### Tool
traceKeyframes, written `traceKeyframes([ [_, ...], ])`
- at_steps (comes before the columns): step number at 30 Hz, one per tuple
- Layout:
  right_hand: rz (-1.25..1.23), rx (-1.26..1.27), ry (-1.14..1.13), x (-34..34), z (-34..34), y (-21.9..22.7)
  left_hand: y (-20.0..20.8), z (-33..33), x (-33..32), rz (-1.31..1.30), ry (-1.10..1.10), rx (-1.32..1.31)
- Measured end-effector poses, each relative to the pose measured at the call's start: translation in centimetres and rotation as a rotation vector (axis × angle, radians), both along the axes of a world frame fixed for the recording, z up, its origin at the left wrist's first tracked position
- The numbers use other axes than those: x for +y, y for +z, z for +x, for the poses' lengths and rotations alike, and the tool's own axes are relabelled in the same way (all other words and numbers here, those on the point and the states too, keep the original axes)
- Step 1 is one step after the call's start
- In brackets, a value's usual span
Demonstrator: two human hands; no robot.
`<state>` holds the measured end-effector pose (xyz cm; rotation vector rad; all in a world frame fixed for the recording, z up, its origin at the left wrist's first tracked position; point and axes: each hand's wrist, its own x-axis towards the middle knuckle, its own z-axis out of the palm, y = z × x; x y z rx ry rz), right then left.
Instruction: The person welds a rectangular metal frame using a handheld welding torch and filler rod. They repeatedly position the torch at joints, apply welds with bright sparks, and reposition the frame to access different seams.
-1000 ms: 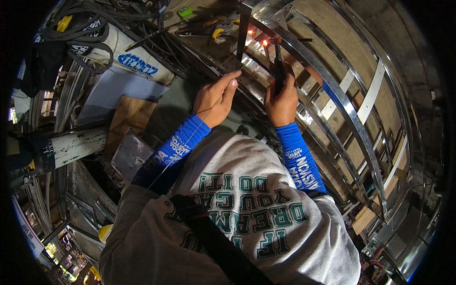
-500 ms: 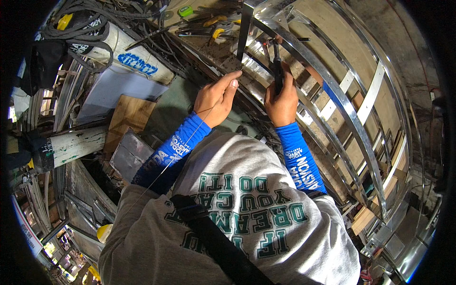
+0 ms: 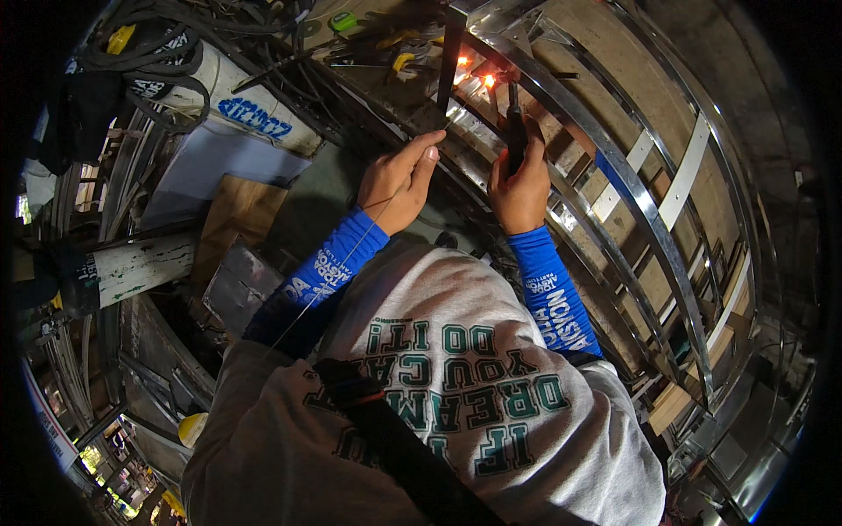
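Note:
My right hand (image 3: 521, 191) is wrapped round the black handle of a welding torch (image 3: 516, 140). The torch's head is up against a corner area of a shiny metal frame (image 3: 647, 206), and a bright orange-white glow (image 3: 489, 81) burns there, with a second bright spot beside it. Between the thumb and fingers of my left hand (image 3: 396, 191) is a thin filler rod (image 3: 331, 273). One end points up toward the glow; the rest runs back along my left forearm. The exact weld point is lost in the glare.
Yellow-handled hand tools (image 3: 402, 63) and a green tape measure (image 3: 342, 21) lie beyond the frame. Black cables (image 3: 189, 35) coil over a white cylinder (image 3: 250, 96) at the upper left. A wooden board (image 3: 235, 219) and metal plate (image 3: 241, 276) sit left of my arm.
A bright arc glow has appeared at the torch's head, where only a small red dot showed before. The surroundings look darker. Both hands have barely moved.

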<state>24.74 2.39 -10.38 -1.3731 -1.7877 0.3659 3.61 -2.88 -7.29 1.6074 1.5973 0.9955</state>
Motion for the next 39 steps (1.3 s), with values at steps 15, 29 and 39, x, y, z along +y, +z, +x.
traceKeyframes([
  [15,-0.031,-0.07,0.003,-0.1,0.1,0.6,-0.4,-0.3,0.1,0.052,-0.018,0.014],
  [29,0.018,0.039,0.024,0.3,0.3,-0.6,-0.5,-0.1,0.0,0.08,0.003,0.013],
  [39,-0.062,-0.008,0.035,0.1,0.7,-0.5,-0.3,0.1,0.0,0.092,0.036,-0.037],
])
